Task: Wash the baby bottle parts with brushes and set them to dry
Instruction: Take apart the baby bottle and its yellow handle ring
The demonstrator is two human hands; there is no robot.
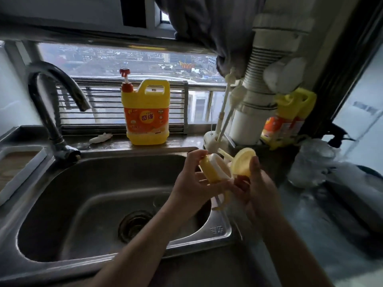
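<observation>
Over the right rim of the steel sink (62, 204), my left hand (192, 183) grips a yellow and white bottle collar (213, 168) with curved yellow handles hanging below it. My right hand (259, 189) holds a round translucent yellow cap (243, 161) just to the right of the collar. The two parts are close together, almost touching. Long white brushes (224, 112) stand upright in a white holder (211, 139) on the ledge behind my hands.
A dark curved faucet (51, 104) rises at the sink's back left. A yellow dish soap jug (147, 112) with a red pump stands on the windowsill. A white tray (18, 168) lies at left. White pipe, another yellow bottle (288, 119) and plastic bags (315, 160) crowd the right.
</observation>
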